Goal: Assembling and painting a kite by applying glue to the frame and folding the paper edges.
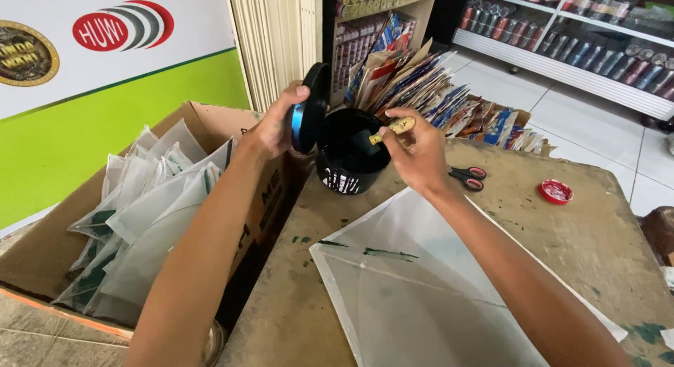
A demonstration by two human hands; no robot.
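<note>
Head view of a worn table (562,248). The left hand (270,132) holds a round black lid (309,107) upright, tilted clear of its container; the fingers are closed on the lid's rim, thumb over the top edge, and the blue inner face of the lid turns toward the right hand. Just right of these fingers stands the open black tub (347,156), its mouth uncovered and its contents dark.

The right hand (414,153) grips a brush (392,128) by its yellowish handle, fingers pinched shut around it. The dark brush end points down and left from the fingertips, into the tub's mouth; whether it touches the contents cannot be told.

Below the right wrist lies a pale thin-paper kite (414,283), flat on the table, with dark green strokes along its upper edge. Right of the right-hand fingers, near them, lie scissors (469,176) with red and black handles; farther right, well apart, a small red cap (556,191). Left of and below the left-hand fingers, a cardboard box (42,255) holds a stack of similar kites.

Judged step: loading the brush from the opened tub. The next move would call for lifting the brush clear of the rim without dripping, while the lid is kept aside.
</note>
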